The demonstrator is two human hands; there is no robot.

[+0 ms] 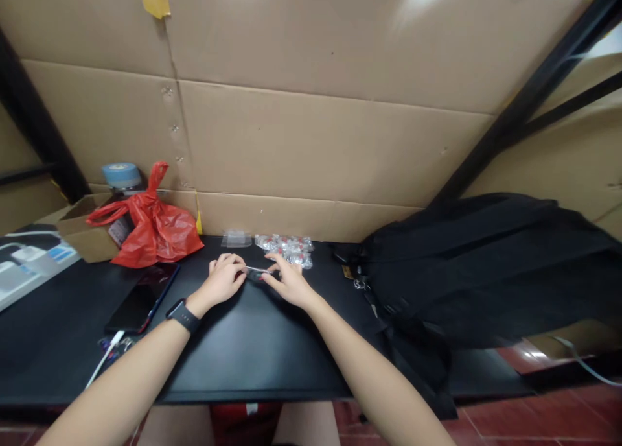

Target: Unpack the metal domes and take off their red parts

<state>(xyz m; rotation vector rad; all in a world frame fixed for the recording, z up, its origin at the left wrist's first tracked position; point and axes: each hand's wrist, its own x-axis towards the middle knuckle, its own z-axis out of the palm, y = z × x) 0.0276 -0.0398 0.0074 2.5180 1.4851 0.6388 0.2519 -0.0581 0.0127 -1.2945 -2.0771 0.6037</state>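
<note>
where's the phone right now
In the head view, the phone lies on the black tabletop at the person's left, just in front of the red plastic bag, with a white cable at its near end.

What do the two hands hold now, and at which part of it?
A small, thin item: left hand and right hand grip its opposite ends.

Small thin clear packet [256,272] with dark and red contents, roughly level between both hands [227,279].
</note>
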